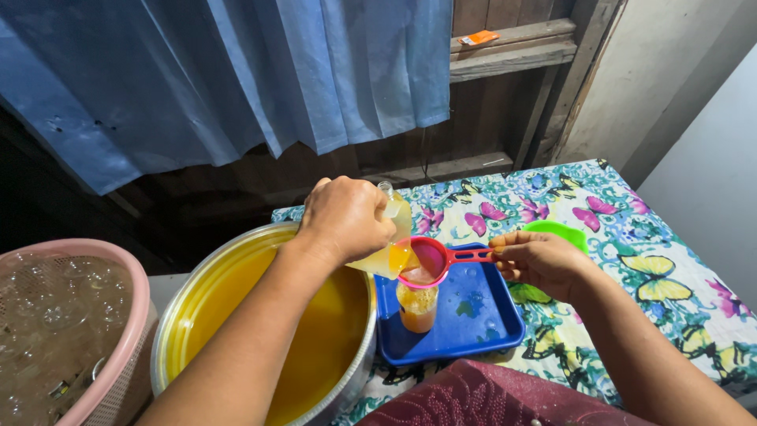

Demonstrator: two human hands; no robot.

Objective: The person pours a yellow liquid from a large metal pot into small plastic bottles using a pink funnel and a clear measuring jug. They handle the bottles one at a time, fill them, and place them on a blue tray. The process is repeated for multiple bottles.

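Beneath the left hand's grip (347, 217), closed around a tilted plastic jug (392, 241) of orange liquid: pink funnel (426, 262) over a small bottle (417, 306) on the blue tray (481, 315). Right hand (540, 262) pinches the funnel handle, long axis pointing right.

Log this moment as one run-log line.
left hand: tilts jug | right hand: holds funnel | cup: part-filled, on tray

The big metal basin (169, 331) blocks the left. The blue tray (481, 319) is bare on its right half. The green bowl (558, 233) stands far right. The butterfly tablecloth (678, 276) beyond is open.
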